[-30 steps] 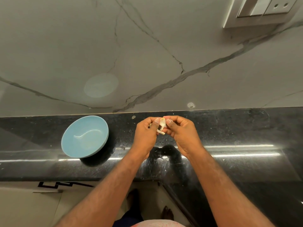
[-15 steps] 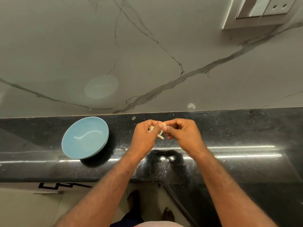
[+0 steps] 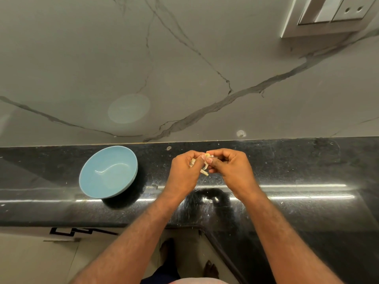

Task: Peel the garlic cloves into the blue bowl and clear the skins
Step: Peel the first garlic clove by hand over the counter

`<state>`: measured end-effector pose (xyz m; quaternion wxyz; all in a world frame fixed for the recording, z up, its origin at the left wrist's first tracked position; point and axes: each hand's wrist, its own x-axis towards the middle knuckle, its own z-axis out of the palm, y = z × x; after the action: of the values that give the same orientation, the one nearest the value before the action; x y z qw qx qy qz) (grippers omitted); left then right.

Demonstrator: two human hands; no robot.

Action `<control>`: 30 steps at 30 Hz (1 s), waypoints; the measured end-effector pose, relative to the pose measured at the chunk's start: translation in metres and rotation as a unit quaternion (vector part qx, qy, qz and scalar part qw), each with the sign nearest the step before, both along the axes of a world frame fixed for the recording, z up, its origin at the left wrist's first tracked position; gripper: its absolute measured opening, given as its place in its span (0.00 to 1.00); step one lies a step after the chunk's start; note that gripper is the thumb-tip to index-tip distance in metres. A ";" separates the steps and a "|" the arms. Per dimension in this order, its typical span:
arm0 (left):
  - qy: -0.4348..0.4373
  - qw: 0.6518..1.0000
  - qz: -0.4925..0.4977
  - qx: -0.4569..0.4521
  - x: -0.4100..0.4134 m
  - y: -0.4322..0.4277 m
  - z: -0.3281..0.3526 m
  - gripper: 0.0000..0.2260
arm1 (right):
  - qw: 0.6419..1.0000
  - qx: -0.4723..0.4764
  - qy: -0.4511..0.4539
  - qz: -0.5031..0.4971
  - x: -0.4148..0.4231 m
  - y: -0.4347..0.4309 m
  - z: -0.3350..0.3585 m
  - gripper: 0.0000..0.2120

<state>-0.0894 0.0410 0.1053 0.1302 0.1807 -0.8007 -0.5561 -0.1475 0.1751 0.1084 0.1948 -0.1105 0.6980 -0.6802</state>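
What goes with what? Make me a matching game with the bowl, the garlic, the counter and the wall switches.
1 blue bowl
2 garlic clove
3 countertop
4 switch plate

A black and shiny
B pinched between left hand and right hand
C high on the wall
D standing left of both hands

Pairs: 1-D, 2-B, 3-A, 4-C

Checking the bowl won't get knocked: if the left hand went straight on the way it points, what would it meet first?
The garlic it pinches, then the right hand just behind. The left hand points away from the bowl, though depth is unclear.
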 end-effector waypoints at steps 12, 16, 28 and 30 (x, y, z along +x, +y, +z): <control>0.046 0.998 0.031 0.017 -0.001 0.014 0.004 0.08 | 0.988 -0.043 0.042 -0.145 0.015 -0.013 -0.001 0.06; 0.054 0.998 0.032 0.002 -0.001 0.016 0.008 0.08 | 0.986 -0.052 0.052 -0.151 0.018 -0.014 0.003 0.06; 0.004 0.998 -0.009 0.057 0.006 0.001 -0.001 0.10 | 0.999 -0.015 0.024 -0.038 0.006 -0.006 -0.002 0.05; 0.015 0.998 -0.008 0.067 0.006 0.004 0.001 0.08 | 0.997 0.023 0.055 -0.039 0.005 -0.005 -0.002 0.03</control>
<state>-0.0836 0.0446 0.1060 0.1255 0.1744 -0.7610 -0.6121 -0.1429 0.1699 0.1060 0.1318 -0.1163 0.7269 -0.6639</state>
